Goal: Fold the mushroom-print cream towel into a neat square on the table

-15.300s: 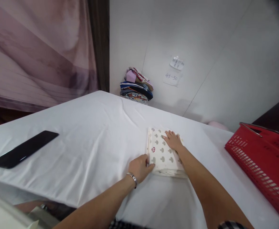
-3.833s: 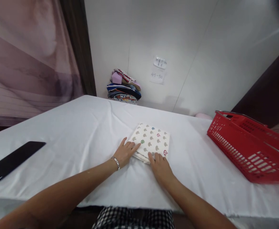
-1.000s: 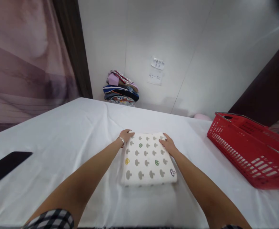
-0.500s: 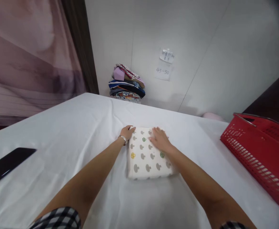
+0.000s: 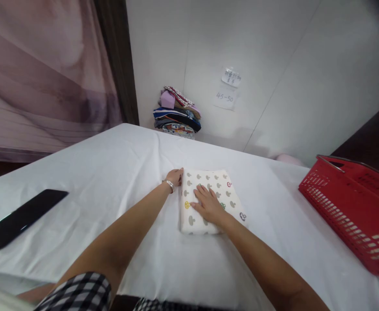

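A folded white cloth [image 5: 191, 221] printed with grey, yellow, green and red mushroom shapes lies as a thick, flat square on the white-covered table. My right hand [image 5: 209, 205] rests palm down on top of it, fingers spread, a little left of its middle. At the far left corner, my left hand [image 5: 175, 177], with a silver bracelet at the wrist, has its fingers closed on the cloth's edge. Some of those fingertips are hidden at the edge.
To the right stands a red plastic basket [image 5: 348, 207] with a metal handle. A black flat object [image 5: 24, 218] lies on the left. Against the wall, behind the far edge of the table [image 5: 137, 151], is a pile of folded clothes [image 5: 176, 116]. Paper notes [image 5: 226, 95] hang on the wall.
My right hand has slid from the far right part of the cloth toward its middle and nearer to me. My left hand stays at the far left corner. The view has shifted slightly.
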Available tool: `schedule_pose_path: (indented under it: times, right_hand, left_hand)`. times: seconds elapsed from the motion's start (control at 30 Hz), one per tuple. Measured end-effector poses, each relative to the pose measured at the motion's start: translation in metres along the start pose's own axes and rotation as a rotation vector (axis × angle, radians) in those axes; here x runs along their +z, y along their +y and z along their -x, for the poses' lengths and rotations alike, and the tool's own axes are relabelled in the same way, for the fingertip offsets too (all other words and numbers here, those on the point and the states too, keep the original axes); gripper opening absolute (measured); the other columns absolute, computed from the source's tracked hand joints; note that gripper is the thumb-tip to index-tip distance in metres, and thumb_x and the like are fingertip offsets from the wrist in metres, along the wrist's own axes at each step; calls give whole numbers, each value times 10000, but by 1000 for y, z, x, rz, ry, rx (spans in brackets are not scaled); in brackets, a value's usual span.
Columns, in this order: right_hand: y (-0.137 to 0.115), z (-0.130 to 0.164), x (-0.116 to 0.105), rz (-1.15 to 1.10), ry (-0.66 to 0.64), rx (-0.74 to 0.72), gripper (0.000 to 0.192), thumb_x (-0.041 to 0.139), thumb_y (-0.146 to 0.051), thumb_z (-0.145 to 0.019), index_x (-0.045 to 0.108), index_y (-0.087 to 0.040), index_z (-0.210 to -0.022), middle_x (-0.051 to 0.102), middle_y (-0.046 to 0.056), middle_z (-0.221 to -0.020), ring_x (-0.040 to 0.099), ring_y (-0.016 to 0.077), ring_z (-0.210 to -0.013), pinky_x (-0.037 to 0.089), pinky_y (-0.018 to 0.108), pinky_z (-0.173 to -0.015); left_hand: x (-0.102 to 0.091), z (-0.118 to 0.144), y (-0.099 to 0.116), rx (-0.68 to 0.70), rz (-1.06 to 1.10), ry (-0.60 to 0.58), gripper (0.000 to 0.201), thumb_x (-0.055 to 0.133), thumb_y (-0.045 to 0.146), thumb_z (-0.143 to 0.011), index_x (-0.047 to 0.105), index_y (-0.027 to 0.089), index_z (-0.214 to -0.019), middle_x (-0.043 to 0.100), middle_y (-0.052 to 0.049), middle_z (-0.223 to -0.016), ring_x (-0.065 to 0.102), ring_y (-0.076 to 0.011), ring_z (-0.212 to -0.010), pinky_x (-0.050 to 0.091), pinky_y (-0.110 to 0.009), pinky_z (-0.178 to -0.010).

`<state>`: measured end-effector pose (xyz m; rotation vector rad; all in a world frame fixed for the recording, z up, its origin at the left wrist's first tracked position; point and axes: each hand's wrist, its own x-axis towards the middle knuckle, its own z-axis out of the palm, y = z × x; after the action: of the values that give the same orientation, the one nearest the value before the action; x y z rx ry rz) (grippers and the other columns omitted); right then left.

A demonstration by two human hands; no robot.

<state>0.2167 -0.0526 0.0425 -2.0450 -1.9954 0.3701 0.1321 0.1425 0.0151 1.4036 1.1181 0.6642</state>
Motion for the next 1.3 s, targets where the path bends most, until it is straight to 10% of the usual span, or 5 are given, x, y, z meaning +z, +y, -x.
schedule_pose_path:
  times: [0.3, 0.47, 0.87, 1.17, 1.3]
  right_hand:
    - [-29, -5, 14, -3, -6, -7, 634, 300, -512, -885, 243, -143, -1399, 172, 116, -1474, 94, 238, -1362, 66, 452, -1081]
    - [-33, 5, 11, -44, -39, -24, 660, 279, -516, -890, 184, -127, -1415, 137, 118, -1481, 80, 219, -1365, 65, 421, -1089]
    - [101, 13, -32, 84, 276, 450, 421, 371, -370, -879, 457, -155, -1230, 422, 130, -1343, 342, 231, -1262, 274, 382, -1002]
    - [121, -13, -22, -55, 229, 682, 434, 441, -507, -813, 559, -161, -1046, 639, 126, -997, 587, 251, -952, 412, 315, -775]
    - [131, -25, -40, -16, 185, 568, 439, 462, -507, -809, 569, -167, -1064, 637, 121, -1013, 583, 257, -942, 412, 315, -765]
  left_hand:
    - [-10, 54, -14, -166, 15, -105, 503, 613, 461, -721, 520, 117, -1076, 651, -89, -816, 624, -186, -668, 500, -287, -573]
    - [-3, 58, -14, -15, -263, -29, 616, 635, 411, -684, 469, 139, -1211, 637, -126, -1030, 624, -235, -844, 466, -307, -713]
    - [3, 67, -16, 130, -514, 59, 504, 484, 412, -780, 423, 221, -1243, 640, -84, -1024, 596, -269, -936, 426, -349, -761]
    - [2, 61, -16, 104, -482, 67, 548, 538, 390, -762, 398, 198, -1256, 652, -72, -968, 606, -249, -932, 440, -329, -782]
    - [9, 71, -16, -78, -160, -9, 675, 639, 346, -703, 339, 162, -1279, 649, -102, -984, 642, -223, -820, 498, -314, -687]
